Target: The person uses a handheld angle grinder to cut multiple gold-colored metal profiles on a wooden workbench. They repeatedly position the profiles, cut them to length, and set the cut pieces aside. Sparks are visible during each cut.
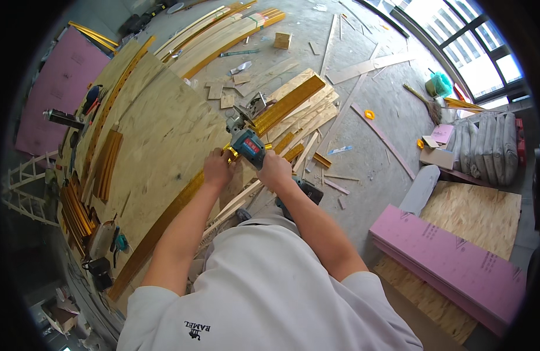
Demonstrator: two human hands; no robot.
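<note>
A teal and grey power saw [247, 146], its metal guard and base at the far end, stands across a long gold-brown trim strip [164, 237]. My right hand [274, 171] is closed around the saw's rear grip. Beside the saw, my left hand [219, 167] is closed at the strip, fingers bent over its shiny gold edge. Part of that grasp is hidden behind my knuckles. Beyond the saw, a gold length [290, 105] lies over pale boards. A dark block with teal parts [308, 191] shows under my right forearm; I cannot tell whether it belongs to the saw.
A large wooden sheet [164, 123] lies to my left, with brown strips [108, 165] on it. Wood offcuts [215, 91] and long strips [363, 73] litter the concrete floor. Pink boards [451, 257] are stacked at right. Grey bags [486, 146] and a broom [425, 105] are farther off.
</note>
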